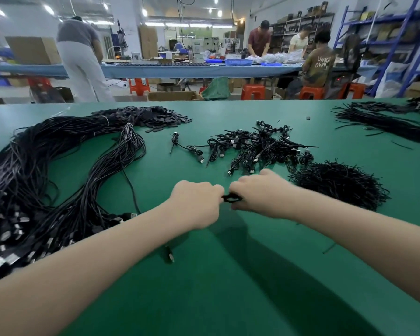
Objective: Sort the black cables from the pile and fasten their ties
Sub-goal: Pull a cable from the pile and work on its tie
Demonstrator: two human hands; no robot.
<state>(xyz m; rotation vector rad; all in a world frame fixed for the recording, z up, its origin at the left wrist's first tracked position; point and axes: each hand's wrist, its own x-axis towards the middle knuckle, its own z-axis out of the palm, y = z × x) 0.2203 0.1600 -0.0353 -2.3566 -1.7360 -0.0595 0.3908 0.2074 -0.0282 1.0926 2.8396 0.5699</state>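
Observation:
My left hand (197, 202) and my right hand (260, 192) meet knuckle to knuckle above the green table (228, 287). Between them shows a small coiled black cable (231, 198), gripped by both hands. Most of that cable is hidden by my fingers. One of its plugs (170, 257) hangs below my left forearm. A big pile of long loose black cables (46, 178) lies on the left. Bundled cables (257, 146) lie scattered just beyond my hands. A heap of thin black ties (340, 184) sits to the right of my right hand.
Small black pieces (153, 116) are heaped at the far middle-left. More long black strands (386, 122) lie at the far right. Beyond the table edge are several people, a long blue bench (180, 69), orange stools and cardboard boxes.

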